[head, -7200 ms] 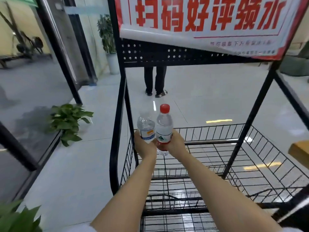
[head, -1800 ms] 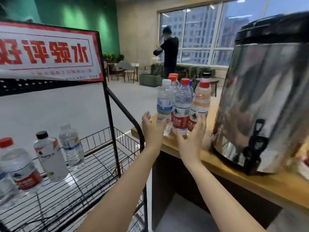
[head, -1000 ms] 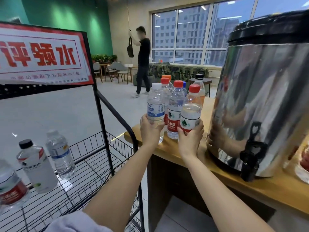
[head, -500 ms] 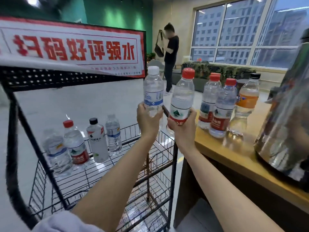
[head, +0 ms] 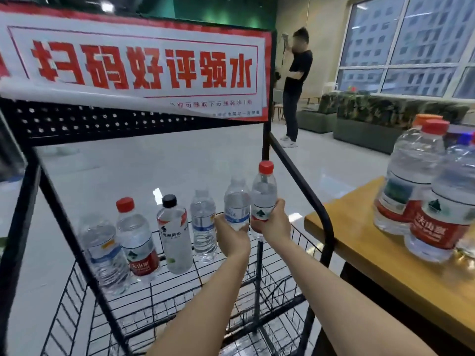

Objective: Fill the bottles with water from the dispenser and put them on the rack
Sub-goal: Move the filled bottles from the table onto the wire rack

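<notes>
Gripping blue-label bottle point(head: 237, 202), left hand point(head: 231, 238); cap point(head: 238, 181) faint.

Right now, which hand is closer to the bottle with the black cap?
Left. The left hand, holding a blue-labelled bottle, sits to the right of the black-capped bottle, with one clear bottle between them. The right hand, holding a red-capped bottle, is farther right.

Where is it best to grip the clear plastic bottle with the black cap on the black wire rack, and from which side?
Probably its shoulder, just under the black cap, coming from the front. The clear black-capped bottle stands upright with a red-capped bottle and a blue-labelled bottle close on either side, so its body leaves fingers little room.
</notes>
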A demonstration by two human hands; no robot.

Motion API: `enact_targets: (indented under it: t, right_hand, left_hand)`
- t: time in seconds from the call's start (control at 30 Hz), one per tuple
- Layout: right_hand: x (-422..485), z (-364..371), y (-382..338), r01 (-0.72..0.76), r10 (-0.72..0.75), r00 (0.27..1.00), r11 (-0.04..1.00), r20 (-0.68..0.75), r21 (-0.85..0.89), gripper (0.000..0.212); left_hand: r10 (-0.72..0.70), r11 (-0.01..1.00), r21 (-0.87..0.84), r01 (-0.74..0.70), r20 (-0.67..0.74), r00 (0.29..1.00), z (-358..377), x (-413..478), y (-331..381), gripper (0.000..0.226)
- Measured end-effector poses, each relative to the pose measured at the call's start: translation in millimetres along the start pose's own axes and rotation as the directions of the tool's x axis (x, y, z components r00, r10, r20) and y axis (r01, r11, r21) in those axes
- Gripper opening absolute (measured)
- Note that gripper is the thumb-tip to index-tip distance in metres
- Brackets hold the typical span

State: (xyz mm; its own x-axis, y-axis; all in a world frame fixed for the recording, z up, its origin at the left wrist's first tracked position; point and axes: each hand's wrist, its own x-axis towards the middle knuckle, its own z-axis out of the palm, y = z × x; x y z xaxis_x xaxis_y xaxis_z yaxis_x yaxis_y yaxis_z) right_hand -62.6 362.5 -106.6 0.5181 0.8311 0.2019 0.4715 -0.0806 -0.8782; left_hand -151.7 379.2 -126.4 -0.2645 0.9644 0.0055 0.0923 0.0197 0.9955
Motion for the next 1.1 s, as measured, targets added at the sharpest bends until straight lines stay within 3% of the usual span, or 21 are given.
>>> enact_targets:
  t: [0.33, 0.53, 0.67, 0.83, 1.0, 1.1]
  right_hand:
    - [39.2, 37.7, 34.1, -0.080, 0.082, 0.993, 0.996, 0.087, -0.034, 0.069]
    - [42.8, 39.2, 38.1, -0.151, 0.139, 0.978, 0.986, 0.155, 0.071, 0.057]
    - [40.3, 37.2, 39.5, -0.193, 0.173, 0.961, 0.978, 0.215, 0.077, 0.053]
    - [28.8, 26.4, 30.4, -0.214, 0.197, 0.949, 0.976, 0.246, 0.047, 0.064]
    - [4.9, 0.6, 7.1, -0.131, 0.117, 0.959, 0.991, 0.259, 0.037, 0.067]
    - [-13.8, -25.5, -10.7, -0.092, 0.073, 0.959, 0.994, 0.276, 0.057, 0.067]
  left_hand:
    - [-0.029, 1.000, -0.006, 0.028, -0.191, 0.981, 39.3, 30.9, -32.2, 0.046]
    - [-0.009, 0.997, 0.072, 0.023, -0.188, 0.982, 51.0, 40.0, -45.1, 0.060]
    - [-0.132, 0.986, 0.076, 0.146, -0.166, 0.977, 52.3, 37.8, -36.5, 0.070]
    - [-0.286, 0.947, 0.124, 0.298, -0.103, 0.953, 45.2, 38.1, -30.1, 0.077]
    - [-0.450, 0.891, 0.050, 0.451, -0.025, 0.893, 32.4, 25.3, -4.0, 0.076]
    - [-0.466, 0.884, -0.047, 0.466, 0.009, 0.885, 22.0, 8.6, 13.0, 0.068]
